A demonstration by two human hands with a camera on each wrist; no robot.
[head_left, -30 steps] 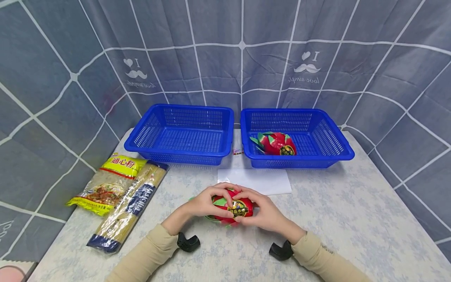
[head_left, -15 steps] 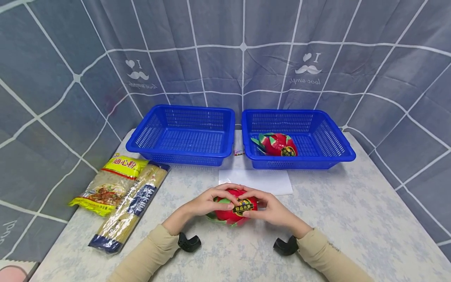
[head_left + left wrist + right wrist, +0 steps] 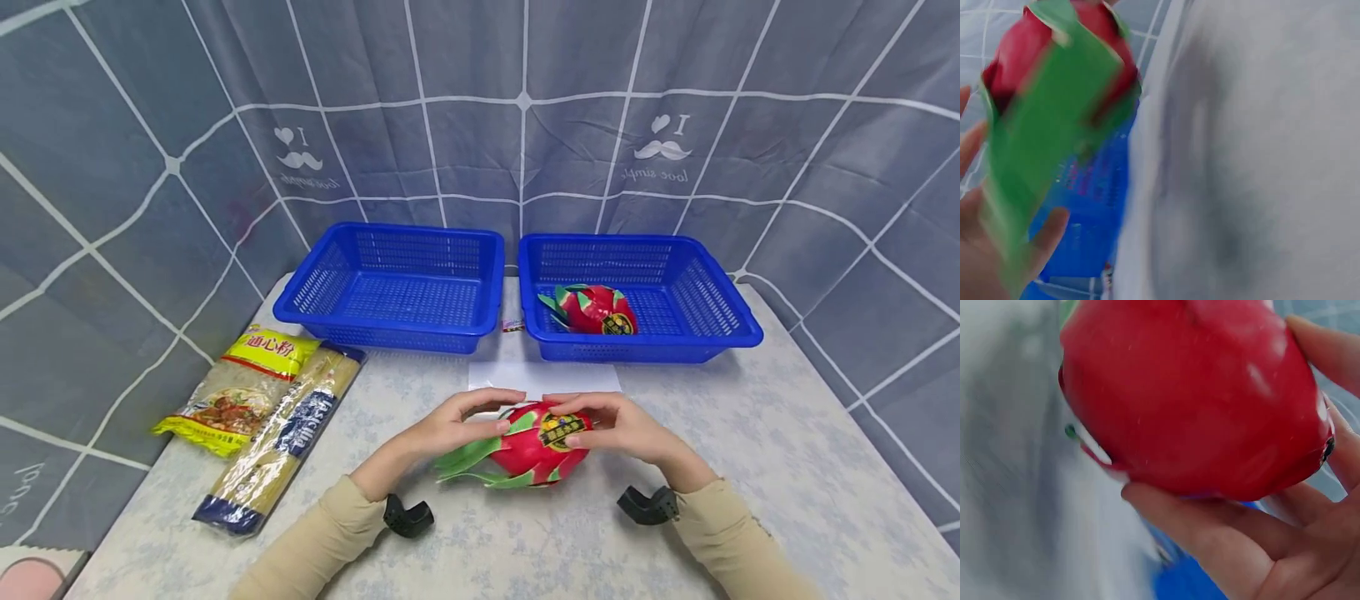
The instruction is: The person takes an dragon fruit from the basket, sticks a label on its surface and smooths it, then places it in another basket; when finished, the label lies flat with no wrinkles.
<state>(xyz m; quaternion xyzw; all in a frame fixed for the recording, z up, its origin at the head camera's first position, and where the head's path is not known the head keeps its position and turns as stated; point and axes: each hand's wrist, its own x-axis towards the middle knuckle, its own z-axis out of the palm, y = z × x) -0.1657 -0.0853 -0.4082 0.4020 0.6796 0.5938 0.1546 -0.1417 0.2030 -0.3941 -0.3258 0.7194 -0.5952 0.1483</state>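
Observation:
A red dragon fruit (image 3: pixel 525 454) with green leafy tips and a black-and-gold label is between my hands over the table. My right hand (image 3: pixel 630 429) grips its round, labelled end, with thumb and fingers spread around it in the right wrist view. My left hand (image 3: pixel 442 429) is at the leafy end, its thumb tip overlapping the fruit's edge in the head view. In the left wrist view, the left fingers are loosely spread behind a long green leaf (image 3: pixel 1054 119). Another dragon fruit (image 3: pixel 596 310) lies in the right blue basket (image 3: pixel 712 342).
A second blue basket (image 3: pixel 390 337) stands at the back left. Left of my hands lie a yellow pasta bag (image 3: pixel 240 387) and a long spaghetti pack (image 3: pixel 288 442). A white sheet (image 3: pixel 547 377) lies behind the fruit, and a small packet (image 3: pixel 513 326) between the baskets.
The dragon fruit has shifted right with my right hand, and its leaves have come into view. My left hand's fingers have come away from its middle toward the leafy end.

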